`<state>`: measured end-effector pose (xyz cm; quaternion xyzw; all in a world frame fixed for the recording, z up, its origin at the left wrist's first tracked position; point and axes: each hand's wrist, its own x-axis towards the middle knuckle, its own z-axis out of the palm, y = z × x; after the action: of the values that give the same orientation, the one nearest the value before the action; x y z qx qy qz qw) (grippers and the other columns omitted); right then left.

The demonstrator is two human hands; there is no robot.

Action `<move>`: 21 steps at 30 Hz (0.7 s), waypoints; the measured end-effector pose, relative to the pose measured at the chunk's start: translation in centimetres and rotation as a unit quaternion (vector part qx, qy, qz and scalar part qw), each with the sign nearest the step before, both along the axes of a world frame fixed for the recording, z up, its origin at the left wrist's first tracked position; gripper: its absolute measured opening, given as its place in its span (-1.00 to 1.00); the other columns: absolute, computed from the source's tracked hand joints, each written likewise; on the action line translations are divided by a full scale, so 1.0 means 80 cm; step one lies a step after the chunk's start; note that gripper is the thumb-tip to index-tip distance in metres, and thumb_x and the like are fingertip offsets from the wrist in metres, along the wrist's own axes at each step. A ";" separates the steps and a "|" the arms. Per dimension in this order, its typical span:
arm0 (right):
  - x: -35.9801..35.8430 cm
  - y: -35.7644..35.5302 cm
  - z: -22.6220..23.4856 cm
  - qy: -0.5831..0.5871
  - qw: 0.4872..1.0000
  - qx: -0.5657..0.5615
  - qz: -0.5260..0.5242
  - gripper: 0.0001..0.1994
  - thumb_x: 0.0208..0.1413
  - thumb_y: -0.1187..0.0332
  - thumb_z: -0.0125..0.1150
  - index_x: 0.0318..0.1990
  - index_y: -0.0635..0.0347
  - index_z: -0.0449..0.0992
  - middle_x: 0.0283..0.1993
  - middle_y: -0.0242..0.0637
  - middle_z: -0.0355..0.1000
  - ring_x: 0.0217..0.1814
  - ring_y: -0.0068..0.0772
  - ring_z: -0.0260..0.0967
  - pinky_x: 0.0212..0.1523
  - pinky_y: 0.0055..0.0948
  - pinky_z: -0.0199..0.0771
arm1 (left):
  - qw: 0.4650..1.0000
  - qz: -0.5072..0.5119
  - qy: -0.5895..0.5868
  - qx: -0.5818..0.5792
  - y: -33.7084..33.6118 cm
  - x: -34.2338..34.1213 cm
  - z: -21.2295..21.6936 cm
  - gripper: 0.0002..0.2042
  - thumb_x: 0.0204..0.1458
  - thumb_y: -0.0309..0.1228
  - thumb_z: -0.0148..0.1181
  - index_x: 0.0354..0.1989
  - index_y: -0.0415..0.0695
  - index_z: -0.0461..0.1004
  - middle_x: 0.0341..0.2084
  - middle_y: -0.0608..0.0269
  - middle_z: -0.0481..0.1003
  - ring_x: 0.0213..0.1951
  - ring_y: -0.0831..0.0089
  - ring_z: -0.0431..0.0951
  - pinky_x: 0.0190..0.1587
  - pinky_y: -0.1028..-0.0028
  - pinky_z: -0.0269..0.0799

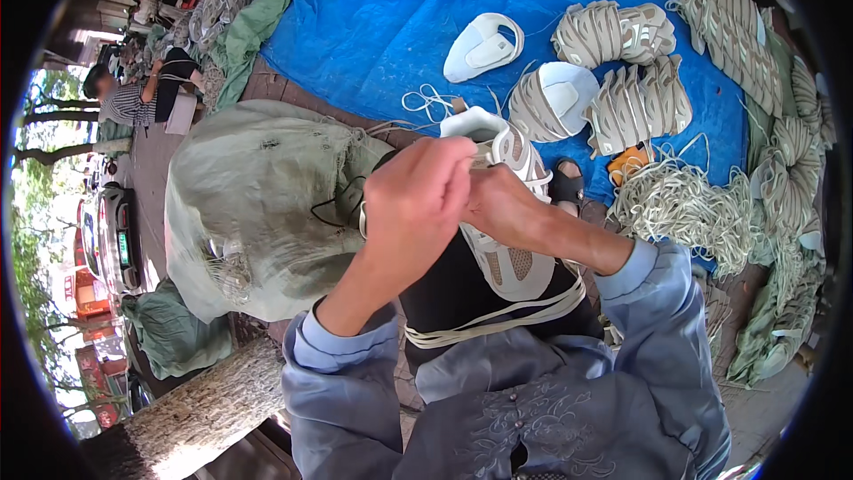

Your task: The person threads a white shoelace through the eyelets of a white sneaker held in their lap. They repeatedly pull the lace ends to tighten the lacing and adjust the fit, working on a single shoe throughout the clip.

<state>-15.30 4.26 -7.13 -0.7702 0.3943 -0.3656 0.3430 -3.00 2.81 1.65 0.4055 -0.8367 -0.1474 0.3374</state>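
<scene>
A beige and white shoe upper with mesh panels rests across my lap, its collar pointing away from me. Over its middle, my left hand is closed in a fist. My right hand is closed too, its fingers curled in against the left one. Whatever the two pinch is hidden behind the fingers. White laces lie stretched across my dark-clad thighs below the toe. A loose white lace curls on the ground sheet past the collar.
On a blue tarp lie stacked shoe uppers, a single white upper and a heap of laces. A pale cloth sack bulges at my left. More bundled uppers line the right. Another person sits far left.
</scene>
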 end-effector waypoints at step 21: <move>-0.327 -0.122 -0.041 -0.099 0.906 0.221 -0.348 -0.79 -0.06 0.26 0.12 -0.44 0.24 0.49 -0.66 -0.49 0.28 -0.76 -0.75 0.08 -0.76 -0.72 -0.04 | 0.931 0.215 -0.284 -0.085 -0.094 0.258 -0.090 -0.79 -0.16 -0.49 0.10 -0.27 -0.14 0.41 -0.35 0.08 0.42 -0.25 0.18 0.38 -0.19 0.28 0.32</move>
<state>-41.43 -5.49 -10.44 -0.4485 0.6720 -0.4395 0.3926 17.67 -4.74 -5.57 0.5703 -0.7999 0.1211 0.1426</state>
